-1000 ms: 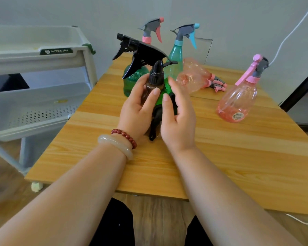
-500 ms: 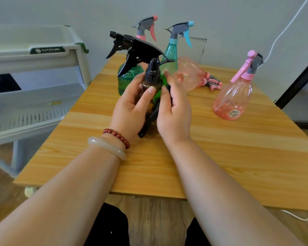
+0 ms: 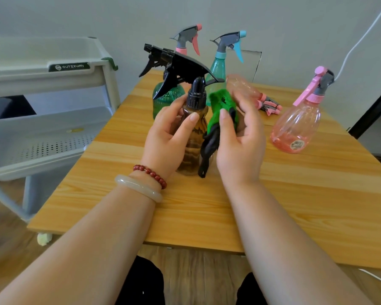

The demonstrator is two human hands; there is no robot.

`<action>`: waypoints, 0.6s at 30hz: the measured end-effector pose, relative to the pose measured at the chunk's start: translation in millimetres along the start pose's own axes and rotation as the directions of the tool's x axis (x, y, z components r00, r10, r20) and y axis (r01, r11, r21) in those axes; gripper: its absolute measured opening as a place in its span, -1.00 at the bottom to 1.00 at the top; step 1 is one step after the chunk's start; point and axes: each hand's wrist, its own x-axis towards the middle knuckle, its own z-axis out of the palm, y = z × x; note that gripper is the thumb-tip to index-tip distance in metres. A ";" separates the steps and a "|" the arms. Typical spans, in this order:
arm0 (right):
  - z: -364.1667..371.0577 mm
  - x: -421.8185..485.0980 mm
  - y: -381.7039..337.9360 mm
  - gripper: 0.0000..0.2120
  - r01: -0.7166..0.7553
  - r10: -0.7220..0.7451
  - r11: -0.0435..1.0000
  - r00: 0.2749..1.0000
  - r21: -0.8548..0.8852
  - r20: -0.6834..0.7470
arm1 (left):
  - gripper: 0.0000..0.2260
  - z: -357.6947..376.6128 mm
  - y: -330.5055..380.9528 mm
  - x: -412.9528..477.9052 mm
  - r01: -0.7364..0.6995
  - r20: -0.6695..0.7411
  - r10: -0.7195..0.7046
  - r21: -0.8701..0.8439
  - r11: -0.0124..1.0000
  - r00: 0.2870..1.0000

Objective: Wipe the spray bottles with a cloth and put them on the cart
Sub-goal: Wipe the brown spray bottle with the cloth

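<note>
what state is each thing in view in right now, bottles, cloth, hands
brown bottle: upright, gripped by the left hand
cloth: bunched in the right hand, beside the brown bottle
green bottle: standing, untouched
teal bottle: standing, untouched
middle pink bottle: lying on its side
right pink bottle: standing, untouched
cart: standing left of the table
</note>
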 end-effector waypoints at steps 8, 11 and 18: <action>-0.2 3.8 1.9 -0.77 -0.047 0.053 0.998 0.987 -0.040 0.150 | -0.75 -1.9 1.1 -2.9 -0.010 -0.028 0.010 0.001 1.000 1.000; -4.1 -0.8 -3.1 -0.77 0.035 -0.035 0.999 0.991 -0.003 0.132 | -0.73 -2.2 1.6 -5.3 -0.021 0.005 0.021 0.003 1.000 1.000; -4.2 -3.0 -6.3 -0.74 0.151 -0.151 0.988 0.989 0.017 -0.010 | -0.76 -0.7 5.9 -6.2 -0.065 0.032 0.063 0.037 0.997 0.997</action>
